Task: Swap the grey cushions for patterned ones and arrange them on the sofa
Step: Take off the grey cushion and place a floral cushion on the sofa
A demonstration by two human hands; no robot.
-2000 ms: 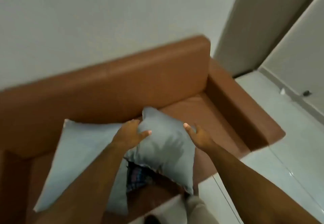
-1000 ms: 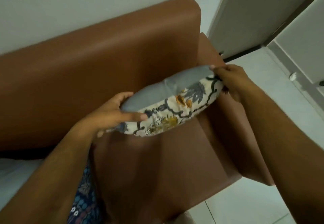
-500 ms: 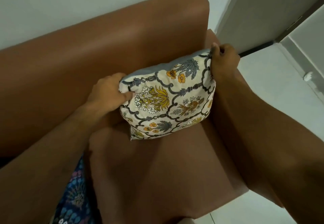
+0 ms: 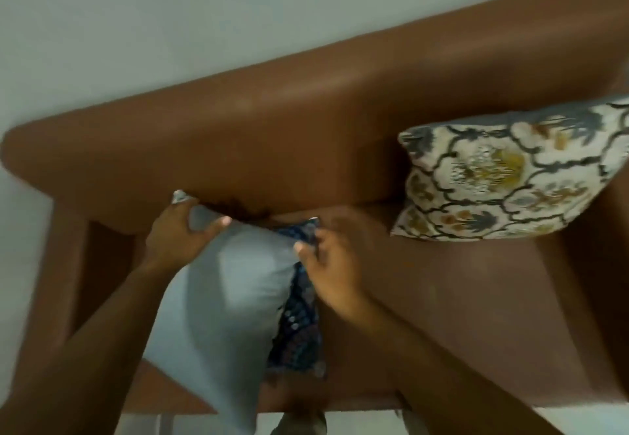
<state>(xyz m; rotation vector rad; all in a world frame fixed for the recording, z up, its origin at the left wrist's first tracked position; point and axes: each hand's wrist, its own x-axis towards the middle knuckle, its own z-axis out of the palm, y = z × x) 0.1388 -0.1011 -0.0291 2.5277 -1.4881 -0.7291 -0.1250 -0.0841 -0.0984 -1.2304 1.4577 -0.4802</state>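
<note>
Cushions of two kinds lie on the brown sofa [image 4: 306, 135]. A grey cushion [image 4: 224, 295] sits in the lower left of the frame, on the left part of the seat, its lower edge hanging past the seat's front edge. The left hand [image 4: 173, 233] is clamped on its upper left corner, thumb on the front face and fingers wrapped behind. A dark blue patterned cushion [image 4: 299, 325] lies just behind and to the right of the grey one, only a narrow strip of it showing. The right hand [image 4: 332, 264] is at the grey cushion's upper right edge, where the blue one peeks out; motion blur hides whether it pinches either fabric. At the right of the frame a cream floral cushion [image 4: 507, 176] leans against the backrest, its right end close to the frame edge. Between it and the hands the seat is bare brown leather, and the left armrest stands just beside the left wrist.
</note>
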